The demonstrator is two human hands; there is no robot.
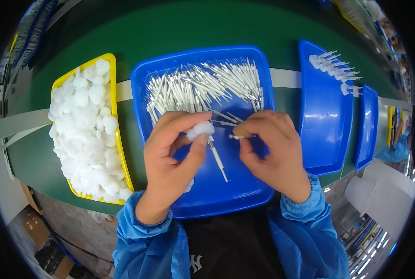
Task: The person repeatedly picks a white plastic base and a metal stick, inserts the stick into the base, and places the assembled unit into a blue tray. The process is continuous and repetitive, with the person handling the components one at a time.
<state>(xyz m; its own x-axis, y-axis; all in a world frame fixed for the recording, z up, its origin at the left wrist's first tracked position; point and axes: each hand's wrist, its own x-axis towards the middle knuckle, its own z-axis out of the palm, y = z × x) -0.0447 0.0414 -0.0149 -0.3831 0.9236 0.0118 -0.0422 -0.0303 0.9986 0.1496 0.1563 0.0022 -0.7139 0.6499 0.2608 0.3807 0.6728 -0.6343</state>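
My left hand pinches a translucent white round plastic piece between thumb and fingers. A thin white rod slants down from that piece toward me, above the blue tray. To its right, my right hand is closed in a pinch on another white rod, whose end pokes out to the left; the rest is hidden by the fingers. Beyond both hands, a heap of white rods with thin metal ends fills the far part of the tray.
At left, a yellow tray is piled with white plastic pieces. A second blue tray at right carries a row of white pieces with rods; another blue tray stands past it. Farther right shows a person's blue sleeve.
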